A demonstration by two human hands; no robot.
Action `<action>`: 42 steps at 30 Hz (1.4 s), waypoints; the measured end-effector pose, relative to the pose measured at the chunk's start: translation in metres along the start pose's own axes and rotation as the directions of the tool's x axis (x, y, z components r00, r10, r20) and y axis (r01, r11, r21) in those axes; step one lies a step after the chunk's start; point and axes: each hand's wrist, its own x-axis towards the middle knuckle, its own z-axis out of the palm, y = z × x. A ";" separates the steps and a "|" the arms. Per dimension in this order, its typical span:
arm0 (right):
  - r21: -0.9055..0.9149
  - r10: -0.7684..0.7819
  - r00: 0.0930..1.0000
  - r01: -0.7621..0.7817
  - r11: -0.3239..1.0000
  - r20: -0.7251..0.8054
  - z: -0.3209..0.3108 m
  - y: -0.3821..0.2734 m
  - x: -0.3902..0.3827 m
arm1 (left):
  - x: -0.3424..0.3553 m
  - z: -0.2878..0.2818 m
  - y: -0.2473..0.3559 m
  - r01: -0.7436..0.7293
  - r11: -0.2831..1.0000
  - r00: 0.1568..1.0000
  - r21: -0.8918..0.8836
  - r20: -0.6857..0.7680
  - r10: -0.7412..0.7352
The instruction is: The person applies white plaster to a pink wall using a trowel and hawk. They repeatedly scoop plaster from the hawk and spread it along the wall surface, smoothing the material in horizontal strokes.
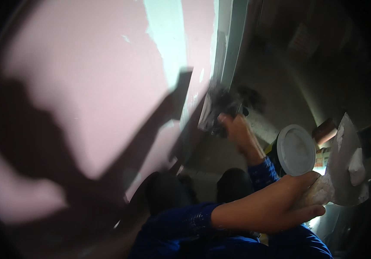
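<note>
My left hand (276, 205) reaches across to the right, closed around the grubby handle of a putty knife (342, 172). Its wide triangular blade points up and carries a lump of white compound (357, 167). My right hand (242, 134), farther away and passing beneath the left arm, grips a dark tool (218, 108) at the wall's edge. Motion smears that tool, so its exact kind is unclear; a flat, square-ended shadow falls on the wall beside it. The pink wall panel (94, 77) bears a pale strip of compound (166, 39).
A dark bucket with a whitish round top (297, 149) stands right of my right wrist. Behind it lies a brownish cylinder (325, 131). A pale vertical corner edge (233, 43) bounds the panel. My dark-clad knees (168, 190) are close to the wall. A bright light glows at lower right.
</note>
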 end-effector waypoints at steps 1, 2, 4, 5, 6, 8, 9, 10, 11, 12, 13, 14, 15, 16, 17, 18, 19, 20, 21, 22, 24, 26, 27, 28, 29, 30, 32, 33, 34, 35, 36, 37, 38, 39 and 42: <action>-0.165 -0.024 1.000 0.021 0.986 -0.016 0.025 0.028 -0.014 | 0.004 0.001 -0.010 -0.022 1.000 1.000 0.006 -0.020 0.022; -0.068 0.021 0.999 -0.020 0.998 0.026 0.049 0.052 -0.025 | 0.005 0.001 -0.020 0.031 0.999 1.000 -0.004 -0.002 -0.031; -0.114 -0.129 0.992 0.128 0.985 -0.003 0.090 0.085 -0.034 | 0.001 -0.001 -0.033 0.103 0.994 0.995 0.047 0.015 -0.103; -0.269 -0.318 0.947 0.296 0.916 -0.041 0.108 0.094 -0.034 | 0.001 -0.005 -0.037 0.175 0.983 0.983 0.061 0.040 -0.178; -0.430 -0.505 0.862 0.441 0.788 -0.043 0.123 0.098 -0.036 | -0.002 -0.005 -0.040 0.182 0.983 0.982 0.033 0.036 -0.183; -0.662 -0.482 0.875 0.390 0.640 0.049 0.143 0.094 -0.029 | -0.003 -0.009 -0.042 0.209 0.977 0.978 -0.052 0.027 -0.208; -0.699 -0.430 0.902 0.333 0.633 0.039 0.153 0.084 -0.028 | -0.002 -0.011 -0.042 0.219 0.975 0.976 -0.049 0.020 -0.218; -0.617 -0.417 0.909 0.312 0.723 -0.029 0.160 0.074 -0.027 | -0.002 -0.013 -0.042 0.243 0.968 0.970 -0.068 0.024 -0.242; -0.438 -0.343 0.928 0.251 0.863 -0.144 0.173 0.058 -0.033 | 0.000 -0.015 -0.042 0.269 0.959 0.963 -0.085 0.029 -0.267; -0.201 -0.220 0.948 0.175 0.964 -0.230 0.178 0.045 -0.041 | 0.002 -0.015 -0.042 0.250 0.966 0.968 -0.065 0.011 -0.250; -0.149 -0.191 0.966 0.166 0.975 -0.172 0.174 0.037 -0.055 | 0.006 -0.015 -0.044 0.234 0.971 0.972 -0.048 -0.005 -0.235; -0.066 -0.147 0.984 0.141 0.988 -0.099 0.171 0.031 -0.070 | 0.008 -0.014 -0.045 0.219 0.975 0.975 -0.031 -0.018 -0.219; 0.018 -0.113 0.993 0.113 0.993 -0.023 0.167 0.029 -0.077 | 0.010 -0.013 -0.047 0.227 0.974 0.974 -0.030 -0.014 -0.227; 0.036 -0.135 0.989 0.137 0.990 -0.057 0.158 0.033 -0.080 | 0.011 -0.011 -0.049 0.235 0.972 0.972 -0.023 -0.010 -0.235; 0.055 -0.157 0.983 0.163 0.985 -0.095 0.144 0.043 -0.082 | 0.012 -0.010 -0.052 0.266 0.963 0.964 -0.038 0.002 -0.266; 0.061 -0.218 0.965 0.229 0.971 -0.148 0.131 0.055 -0.080 | 0.012 -0.010 -0.054 0.255 0.967 0.967 -0.007 0.006 -0.255; 0.037 -0.074 0.982 0.082 0.996 -0.171 0.121 0.070 -0.066 | 0.013 -0.008 -0.056 0.268 0.963 0.963 -0.010 0.012 -0.268; 0.123 0.181 0.974 -0.165 0.979 -0.134 0.112 0.086 -0.054 | 0.012 -0.006 -0.058 0.314 0.948 0.949 -0.050 0.027 -0.313; 0.295 0.590 0.789 -0.613 0.733 0.174 0.100 0.101 -0.038 | 0.013 -0.005 -0.059 0.288 0.958 0.957 0.004 0.017 -0.288; 0.414 0.599 0.771 -0.629 0.659 0.217 0.096 0.112 -0.029 | 0.013 -0.005 -0.061 0.287 0.957 0.957 0.034 0.022 -0.288; 0.624 0.619 0.739 -0.622 0.473 0.266 0.092 0.127 -0.012 | 0.014 -0.004 -0.062 0.283 0.957 0.958 0.066 0.030 -0.285; 0.742 0.533 0.794 -0.540 0.397 0.292 0.098 0.131 0.003 | 0.015 -0.004 -0.062 0.348 0.937 0.936 0.023 0.049 -0.349; 0.811 0.448 0.839 -0.479 0.336 0.310 0.101 0.129 0.008 | 0.016 -0.004 -0.062 0.304 0.952 0.952 0.034 0.030 -0.305; 0.775 0.477 0.821 -0.511 0.371 0.313 0.104 0.128 0.014 | 0.016 -0.005 -0.062 0.318 0.948 0.947 0.016 0.040 -0.318; 0.757 0.445 0.835 -0.511 0.407 0.324 0.108 0.124 0.017 | 0.015 -0.005 -0.062 0.335 0.942 0.941 -0.020 0.053 -0.334; 0.737 0.412 0.846 -0.511 0.443 0.339 0.110 0.120 0.023 | 0.014 -0.005 -0.062 0.313 0.950 0.948 -0.009 0.056 -0.312; 0.689 0.442 0.833 -0.534 0.489 0.333 0.109 0.108 0.031 | 0.010 -0.007 -0.061 0.264 0.963 0.964 -0.049 0.047 -0.262; 0.672 0.449 0.826 -0.548 0.499 0.340 0.107 0.099 0.036 | 0.007 -0.007 -0.061 0.233 0.972 0.972 -0.031 0.034 -0.232; 0.670 0.436 0.842 -0.525 0.525 0.319 0.105 0.087 0.041 | 0.005 -0.008 -0.059 0.189 0.982 0.982 -0.030 0.011 -0.188; 0.676 0.420 0.854 -0.507 0.535 0.308 0.100 0.074 0.046 | 0.003 -0.009 -0.058 0.181 0.982 0.983 -0.049 0.000 -0.181; 0.680 0.421 0.860 -0.494 0.542 0.288 0.095 0.057 0.049 | 0.001 -0.010 -0.056 0.125 0.992 0.992 -0.032 -0.022 -0.125; 0.669 0.410 0.853 -0.513 0.538 0.323 0.088 0.039 0.053 | 0.000 -0.011 -0.053 0.107 0.994 0.994 -0.033 -0.026 -0.108; 0.689 0.383 0.855 -0.512 0.512 0.350 0.081 0.019 0.055 | -0.001 -0.012 -0.050 0.090 0.996 0.996 -0.030 -0.026 -0.091; 0.709 0.367 0.856 -0.511 0.487 0.365 0.075 -0.002 0.058 | -0.003 -0.014 -0.047 0.077 0.996 0.997 -0.038 -0.024 -0.078; 0.701 0.351 0.864 -0.499 0.509 0.361 0.061 -0.058 0.067 | -0.006 -0.015 -0.037 0.066 0.995 0.998 -0.073 0.005 -0.066</action>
